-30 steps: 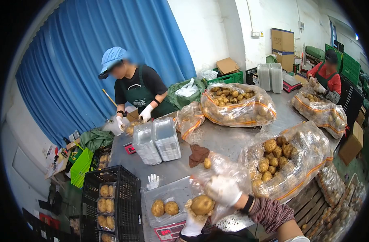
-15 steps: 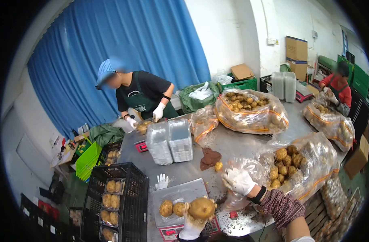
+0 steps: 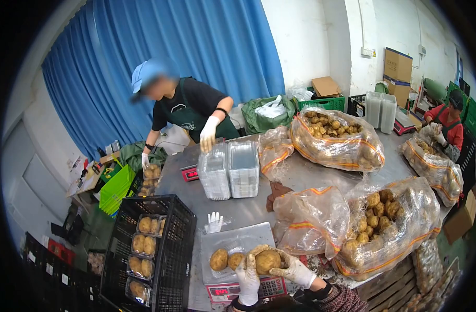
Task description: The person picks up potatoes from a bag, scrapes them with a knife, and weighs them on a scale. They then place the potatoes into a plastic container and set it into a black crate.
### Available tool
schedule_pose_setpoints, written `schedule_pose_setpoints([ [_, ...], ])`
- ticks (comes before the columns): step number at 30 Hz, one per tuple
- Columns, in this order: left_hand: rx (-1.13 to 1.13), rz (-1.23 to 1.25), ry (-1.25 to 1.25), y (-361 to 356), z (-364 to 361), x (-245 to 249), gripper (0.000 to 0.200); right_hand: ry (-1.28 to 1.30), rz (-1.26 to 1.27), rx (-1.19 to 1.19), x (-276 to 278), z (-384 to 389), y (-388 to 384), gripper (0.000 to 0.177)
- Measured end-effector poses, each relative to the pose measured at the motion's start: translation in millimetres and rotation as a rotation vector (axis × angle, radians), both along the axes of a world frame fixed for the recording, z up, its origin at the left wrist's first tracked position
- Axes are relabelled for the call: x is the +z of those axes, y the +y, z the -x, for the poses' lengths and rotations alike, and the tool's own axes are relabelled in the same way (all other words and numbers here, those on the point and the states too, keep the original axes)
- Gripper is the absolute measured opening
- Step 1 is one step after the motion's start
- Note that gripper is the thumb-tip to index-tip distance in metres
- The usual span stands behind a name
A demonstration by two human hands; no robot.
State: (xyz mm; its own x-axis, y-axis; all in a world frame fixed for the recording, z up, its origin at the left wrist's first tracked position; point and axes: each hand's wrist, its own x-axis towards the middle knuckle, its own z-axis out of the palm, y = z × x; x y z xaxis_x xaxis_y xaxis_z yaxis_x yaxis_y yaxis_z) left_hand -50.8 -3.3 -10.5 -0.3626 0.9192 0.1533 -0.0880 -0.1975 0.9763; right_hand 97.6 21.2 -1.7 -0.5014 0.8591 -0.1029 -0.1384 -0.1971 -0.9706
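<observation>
My left hand (image 3: 248,276), in a white glove, closes on the left side of a large potato (image 3: 268,262). Against its right side press the fingers of my right hand (image 3: 296,270), gloved too. Both hands hold this potato over the right part of a digital scale (image 3: 265,230). Beside it on the scale's plate lie two more potatoes (image 3: 218,259), in what looks like a clear plastic tray. The scale's red display is lit, with its keypad partly behind my hands. My left fingertips are smudged with dirt.
A black crate (image 3: 167,249) with packed potatoes stands left of the scale. Behind are stacked clear containers (image 3: 243,169) and a white glove (image 3: 214,222). An open bag of potatoes (image 3: 399,229) lies right. A co-worker (image 3: 188,109) stands opposite; another person (image 3: 447,122) works far right.
My right hand has come from the bag to the potato in my left hand. The bag's plastic flap now spreads leftward over the table. The co-worker opposite now reaches to the containers and a crate.
</observation>
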Motion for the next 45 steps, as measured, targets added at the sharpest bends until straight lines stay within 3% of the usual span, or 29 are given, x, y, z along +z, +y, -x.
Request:
schedule_pose_setpoints([
  [4, -0.005, -0.018, 0.130, -1, 10, 15, 0.028, 0.284, 0.186, 0.078, -21, -6, -4, 0.083],
  [7, 0.052, 0.013, 0.011, -5, 23, 3, 0.028, 0.339, 0.148, 0.047, -20, -3, -3, 0.083],
  [9, 0.107, -0.049, 0.125, -15, 34, -1, 0.029, 0.294, 0.097, 0.028, -20, 1, -2, 0.083],
  [11, -0.201, 0.083, -0.006, -39, 52, -18, 0.031, 0.405, 0.190, 0.004, -22, 2, -3, 0.080],
  [13, -0.486, 0.321, 0.074, -63, 57, -40, 0.046, 0.407, 0.284, 0.031, -18, 3, -4, 0.077],
  [14, -0.521, 0.301, 0.173, -79, 59, -43, 0.044, 0.479, 0.340, 0.013, -21, 3, -2, 0.077],
  [15, -0.572, 0.357, 0.556, -84, 68, -47, 0.035, 0.550, 0.398, -0.009, -25, 5, 0, 0.076],
  [16, -0.621, 0.343, 0.827, -86, 75, -59, 0.042, 0.453, 0.285, -0.063, -30, 11, 2, 0.074],
  [17, -0.670, 0.331, 1.098, -90, 81, -71, 0.061, 0.445, 0.295, -0.043, -30, 15, 5, 0.074],
  [19, -0.441, 0.484, 0.672, -90, 93, -34, 0.038, -0.053, -0.099, -0.056, -18, 24, 10, 0.073],
  [21, -0.220, 0.424, 0.417, -97, 112, -37, 0.045, -0.253, -0.274, -0.101, -8, 44, 17, 0.075],
  [22, -0.105, 0.093, 0.772, -93, 137, -63, 0.045, -0.333, -0.424, -0.115, -10, 55, 24, 0.076],
  [23, 0.062, 0.321, 0.587, -95, 146, -60, 0.044, -0.409, -0.579, -0.131, -12, 65, 30, 0.076],
  [24, 0.171, 0.213, 0.443, -81, 148, -20, 0.047, -0.414, -0.568, -0.118, -7, 76, 32, 0.076],
  [25, 0.234, 0.162, 0.700, -73, 165, -17, 0.059, -0.451, -0.603, -0.138, -1, 89, 34, 0.077],
  [26, 0.233, 0.198, 0.952, -63, 176, -17, 0.068, -0.488, -0.644, -0.158, 3, 100, 34, 0.077],
  [29, 0.208, 0.149, 1.127, -27, 165, -1, 0.070, -0.413, -0.711, -0.191, -4, 127, 27, 0.075],
  [32, 0.083, 0.213, 1.270, -2, 154, -29, 0.070, -0.392, -0.702, -0.181, -25, 141, 18, 0.074],
  [33, 0.089, 0.205, 1.266, 5, 160, -42, 0.070, -0.368, -0.725, -0.183, -30, 143, 17, 0.074],
  [35, -0.034, 0.154, 1.028, 11, 174, -66, 0.064, -0.454, -0.791, -0.184, -33, 142, 15, 0.072],
  [37, 0.067, 0.165, 0.798, 11, 183, -61, 0.049, -0.541, -0.907, -0.224, -40, 141, 16, 0.068],
  [38, 0.044, 0.160, 0.758, 10, 188, -61, 0.047, -0.543, -0.912, -0.223, -40, 142, 16, 0.068],
  [40, 0.022, 0.156, 0.719, 8, 190, -64, 0.045, -0.802, -1.048, -0.207, -38, 145, 15, 0.064],
  [45, 0.101, 0.077, 0.693, 3, 182, -65, 0.037, -1.005, -1.247, -0.131, -40, 157, 8, 0.054],
])
